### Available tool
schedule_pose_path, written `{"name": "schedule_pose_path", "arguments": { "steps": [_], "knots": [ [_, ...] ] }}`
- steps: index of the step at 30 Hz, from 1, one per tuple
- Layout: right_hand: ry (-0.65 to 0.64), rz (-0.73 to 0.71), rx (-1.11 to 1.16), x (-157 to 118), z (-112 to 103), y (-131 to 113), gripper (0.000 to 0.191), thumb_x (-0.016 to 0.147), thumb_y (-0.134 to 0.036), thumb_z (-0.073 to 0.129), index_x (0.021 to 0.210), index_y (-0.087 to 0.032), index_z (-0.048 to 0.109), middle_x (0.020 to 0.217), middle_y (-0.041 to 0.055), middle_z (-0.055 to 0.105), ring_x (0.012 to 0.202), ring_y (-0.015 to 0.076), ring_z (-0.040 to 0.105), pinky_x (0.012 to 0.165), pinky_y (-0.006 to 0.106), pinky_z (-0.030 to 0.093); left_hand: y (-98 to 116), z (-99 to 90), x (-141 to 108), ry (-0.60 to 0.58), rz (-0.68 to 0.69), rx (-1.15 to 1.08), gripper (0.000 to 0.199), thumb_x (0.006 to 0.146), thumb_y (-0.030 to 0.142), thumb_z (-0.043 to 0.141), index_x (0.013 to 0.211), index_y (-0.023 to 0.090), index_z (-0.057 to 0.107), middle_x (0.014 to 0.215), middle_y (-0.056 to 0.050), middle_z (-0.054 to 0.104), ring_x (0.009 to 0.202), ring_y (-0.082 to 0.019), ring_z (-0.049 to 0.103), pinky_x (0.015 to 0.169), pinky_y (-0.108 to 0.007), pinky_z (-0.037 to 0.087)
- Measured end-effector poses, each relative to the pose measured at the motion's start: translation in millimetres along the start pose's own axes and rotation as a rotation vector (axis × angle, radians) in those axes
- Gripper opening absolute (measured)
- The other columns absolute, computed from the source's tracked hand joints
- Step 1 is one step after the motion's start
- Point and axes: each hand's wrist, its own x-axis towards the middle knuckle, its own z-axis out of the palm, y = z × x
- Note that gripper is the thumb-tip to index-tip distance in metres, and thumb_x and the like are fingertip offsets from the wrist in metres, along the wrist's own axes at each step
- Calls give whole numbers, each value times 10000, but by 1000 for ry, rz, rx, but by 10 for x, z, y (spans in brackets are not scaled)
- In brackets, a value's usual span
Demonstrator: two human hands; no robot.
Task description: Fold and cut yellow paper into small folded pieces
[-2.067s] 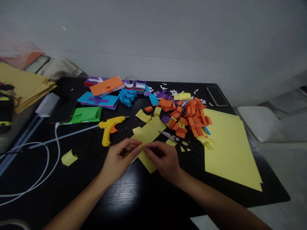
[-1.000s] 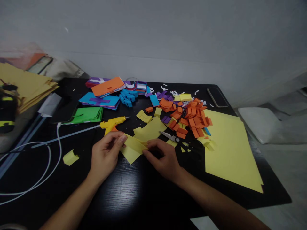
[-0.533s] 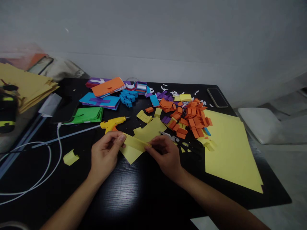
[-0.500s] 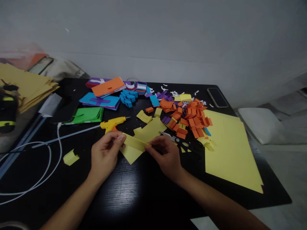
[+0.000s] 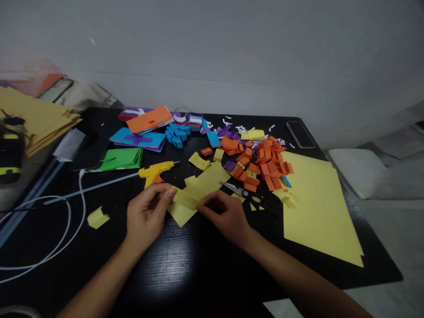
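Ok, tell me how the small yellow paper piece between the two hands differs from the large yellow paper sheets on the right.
Size: the small yellow paper piece is far smaller than the large yellow paper sheets.
Support: the small piece is pinched by the left hand and right hand; the large sheets lie flat on the black table, untouched by either hand.
Shared: both are plain yellow.

Two hands (image 5: 145, 214) (image 5: 227, 216), one glue gun (image 5: 155, 169), one pair of scissors (image 5: 245, 193), one phone (image 5: 300, 134) far right
Left: one green stack (image 5: 121, 157) and, nearer, one lone yellow piece (image 5: 97, 218). Orange pieces (image 5: 270, 154) at right and yellow papers (image 5: 181, 214) between the hands overlap too much to count.
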Motion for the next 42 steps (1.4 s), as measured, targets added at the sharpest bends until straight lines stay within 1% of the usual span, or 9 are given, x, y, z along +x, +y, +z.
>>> {"name": "schedule_pose_path", "arguments": {
  "steps": [4,8,13,16,21,28,33,36,42],
  "knots": [
    [-33,11,-106,35,-34,-4,128,849,-308,797,822,-203,729,760,11,758,687,172,701,658,275,533,-4,-23,-7,-20,61,79,60,927,256,707,902,219,747,785,23,710,666,-117,609,616,-229,466],
    [-29,-2,-141,47,-44,0,122,858,-305,796,815,-208,735,757,10,756,685,175,691,659,284,524,21,-18,-5,-23,17,67,70,922,278,716,901,219,748,781,21,712,668,-124,617,622,-232,475],
    [20,0,94,16,-1,2,162,835,-346,815,831,-220,714,847,34,776,780,204,735,751,334,593,50,6,12,32,-127,-66,112,901,320,724,882,211,739,745,20,700,637,-135,622,609,-244,504],
    [40,14,193,-6,23,-32,214,803,-354,839,868,-225,682,833,29,758,767,199,736,733,330,610,56,12,28,52,-186,-123,127,881,333,735,876,207,730,744,18,697,633,-140,629,611,-252,521],
    [80,11,207,-30,37,-74,262,792,-327,844,891,-228,622,802,15,741,719,177,724,673,296,600,67,16,45,54,-210,-138,137,872,349,738,861,213,727,733,18,689,630,-142,631,604,-255,525],
    [99,39,211,-18,27,-70,290,771,-315,857,902,-228,614,770,4,733,713,176,727,678,288,603,67,28,54,66,-224,-151,141,854,351,751,863,211,733,737,14,696,625,-143,634,602,-256,538],
    [15,62,217,-1,32,-55,224,795,-340,824,917,-217,682,825,22,750,730,173,728,681,281,598,50,31,50,56,-246,-175,154,852,362,755,855,209,731,741,7,698,633,-147,638,600,-253,541],
    [-74,115,209,1,32,-50,202,829,-386,788,872,-204,712,757,17,747,674,171,709,635,277,576,45,30,47,53,-255,-186,156,855,364,754,861,210,734,747,4,700,636,-147,641,606,-253,543],
    [-69,112,130,-7,18,-84,234,865,-417,752,797,-196,718,723,21,745,656,169,688,614,270,536,42,24,48,58,-271,-197,172,847,375,767,856,206,738,741,6,695,625,-143,629,599,-248,530]
  ]
}}
